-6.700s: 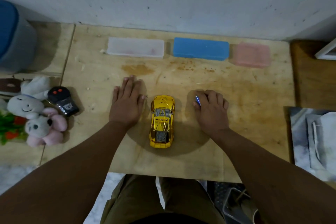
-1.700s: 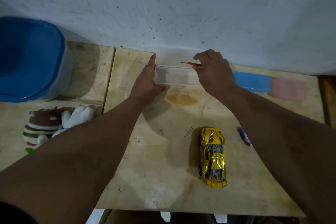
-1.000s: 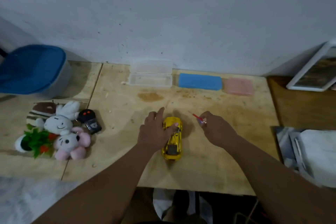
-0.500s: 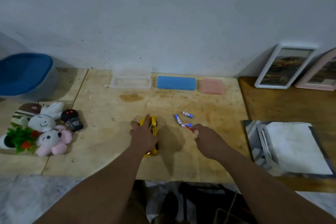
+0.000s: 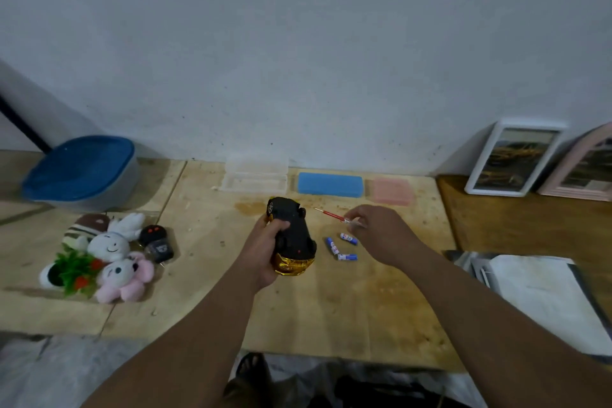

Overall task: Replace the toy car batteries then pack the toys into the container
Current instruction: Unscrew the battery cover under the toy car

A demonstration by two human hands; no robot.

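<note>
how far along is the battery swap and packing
Early. Done: clear case opened, three batteries laid on the table. In hand: left hand holds the toy car underside up; right hand holds a red screwdriver. Left: the battery swap, then packing the plush toys and remote into the lidded blue container.

Three batteries (image 5: 341, 247) lie on the table (image 5: 331, 308) right of the car (image 5: 293, 238); plush toys (image 5: 109, 255) left, three cases (image 5: 318, 180) behind.
</note>
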